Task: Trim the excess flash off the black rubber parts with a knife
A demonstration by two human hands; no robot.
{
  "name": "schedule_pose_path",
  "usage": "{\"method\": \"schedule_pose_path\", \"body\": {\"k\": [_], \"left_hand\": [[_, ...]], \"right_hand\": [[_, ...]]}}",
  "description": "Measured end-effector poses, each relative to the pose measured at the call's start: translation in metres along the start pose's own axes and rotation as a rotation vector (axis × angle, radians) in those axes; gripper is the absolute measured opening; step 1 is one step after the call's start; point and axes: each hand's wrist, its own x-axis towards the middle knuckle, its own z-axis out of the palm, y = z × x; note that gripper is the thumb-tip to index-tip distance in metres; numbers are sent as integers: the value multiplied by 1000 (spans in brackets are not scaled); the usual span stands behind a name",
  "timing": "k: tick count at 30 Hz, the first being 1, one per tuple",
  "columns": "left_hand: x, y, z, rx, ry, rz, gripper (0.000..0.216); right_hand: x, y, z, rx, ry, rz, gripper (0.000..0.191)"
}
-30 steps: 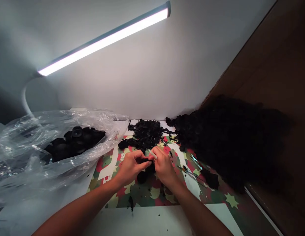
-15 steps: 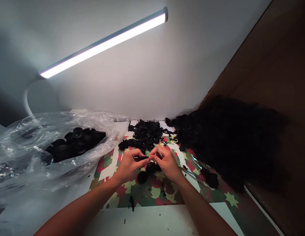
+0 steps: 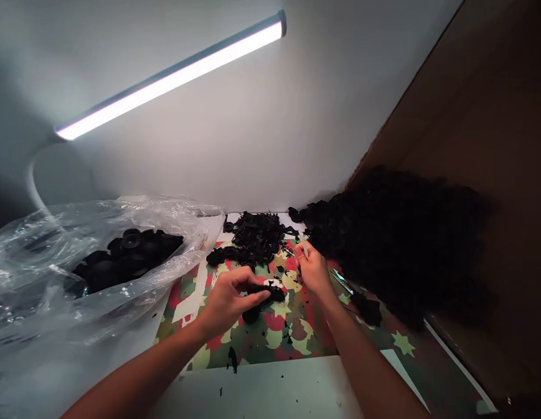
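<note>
My left hand [image 3: 229, 299] is closed on a small black rubber part [image 3: 265, 291], pinching it just above the star-patterned mat [image 3: 296, 337]. A second round black part [image 3: 251, 315] lies under that hand. My right hand [image 3: 313, 269] is closed around a thin light-coloured tool [image 3: 304, 248] whose tip sticks up past the fingers. It sits to the right of the left hand, near the edge of a big dark heap of black parts [image 3: 401, 238]. A pile of black trimmings [image 3: 257, 237] lies just beyond both hands.
A clear plastic bag [image 3: 78, 273] holding several black round parts [image 3: 126, 256] fills the left. A lit lamp bar [image 3: 174, 73] hangs overhead. A brown board [image 3: 492, 128] walls the right side. Thin metal tools [image 3: 342, 282] lie on the mat by the heap.
My right hand has pulled away from the left, moving up and right toward the dark heap with the tool. The left hand keeps the black part, slightly lower.
</note>
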Motion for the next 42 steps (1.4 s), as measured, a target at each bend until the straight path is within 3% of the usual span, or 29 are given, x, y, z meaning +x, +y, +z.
{"method": "schedule_pose_path", "body": {"k": [5, 10, 14, 19, 26, 32, 35, 39, 42], "left_hand": [[4, -7, -4, -269, 33, -108, 28], [6, -10, -3, -303, 36, -119, 29], [7, -9, -4, -220, 12, -98, 23], [9, -10, -6, 55, 34, -48, 23], [8, -19, -5, 347, 18, -25, 27], [7, -16, -9, 510, -48, 52, 24], [5, -13, -8, 547, -102, 103, 19], [3, -12, -6, 523, -123, 144, 15], [3, -11, -8, 506, -49, 147, 16]], "right_hand": [[-6, -4, 0, 59, -183, -65, 16], [-12, -17, 3, 93, -189, -115, 14], [-23, -37, 0, 174, -200, -192, 14], [-39, -57, 2, 223, -308, -471, 15], [-47, -52, 12, -128, -293, -725, 27], [-41, -48, 12, -27, -411, -659, 21], [-40, -46, 12, -153, -439, -680, 23], [-46, -50, 19, -338, -338, -723, 26], [-56, -55, 27, -304, -248, -738, 24]]}}
